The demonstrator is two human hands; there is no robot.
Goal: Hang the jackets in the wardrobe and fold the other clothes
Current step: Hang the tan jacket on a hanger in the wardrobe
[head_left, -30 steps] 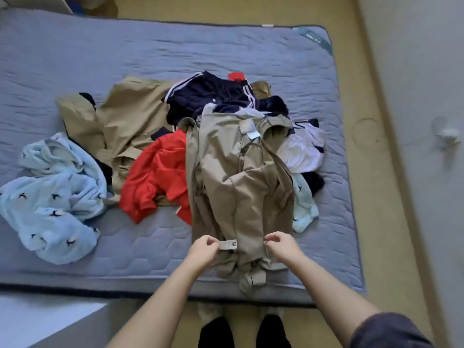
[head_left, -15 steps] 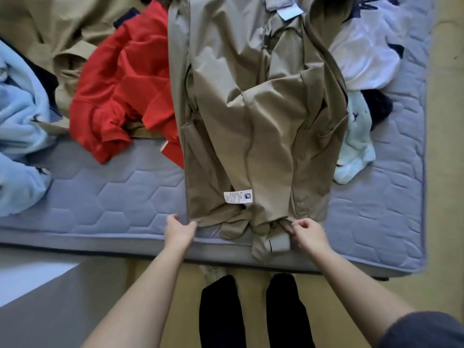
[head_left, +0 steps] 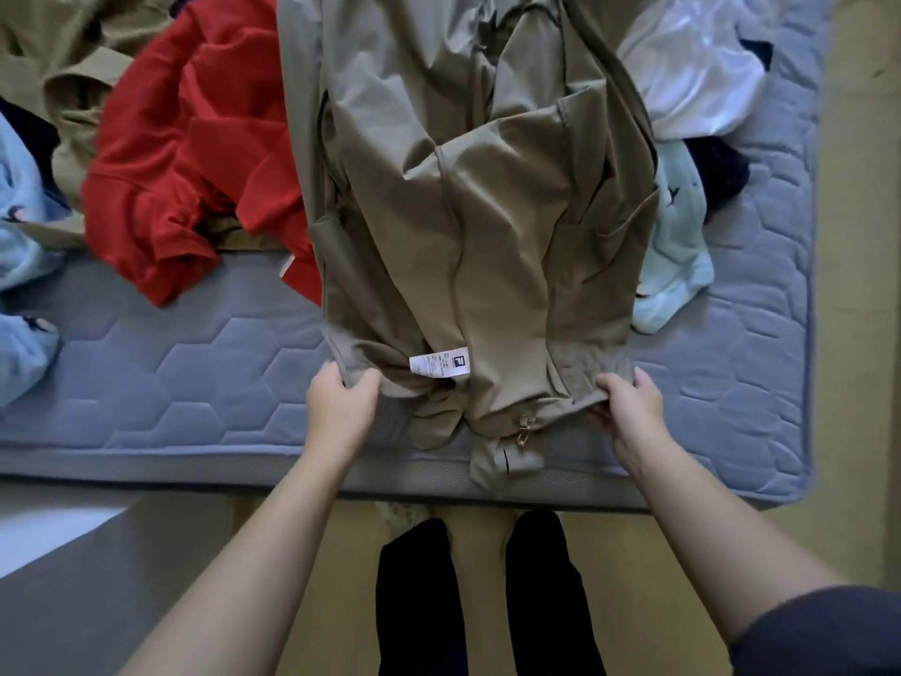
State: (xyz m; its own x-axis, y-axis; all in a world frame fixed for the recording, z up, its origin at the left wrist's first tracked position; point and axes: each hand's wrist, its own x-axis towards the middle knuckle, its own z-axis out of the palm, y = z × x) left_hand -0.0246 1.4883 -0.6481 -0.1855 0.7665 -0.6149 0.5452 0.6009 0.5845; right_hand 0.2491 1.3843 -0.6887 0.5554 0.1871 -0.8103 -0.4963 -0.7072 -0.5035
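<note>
Bedding came first: a grey quilted mattress (head_left: 195, 383) lay under everything. The khaki jacket (head_left: 463, 236) stretched lengthwise across it, with its hem at the near edge and a loose end drooping over that edge. Beside the jacket toward the left hand sat a red garment (head_left: 195, 139). Toward the right hand were a white garment (head_left: 692, 75) and a pale blue piece (head_left: 677, 246), partly under the jacket's side. The left hand (head_left: 341, 407) pinched one hem corner of the jacket between thumb and fingers (head_left: 327, 383), and the right hand (head_left: 631, 412) gripped the opposite corner likewise. A white care label (head_left: 441, 365) lay on the jacket just above the hem. The step looked like spreading the jacket flat. Hanging it next would call for finding its collar, out of view, and a hanger, none in view.
</note>
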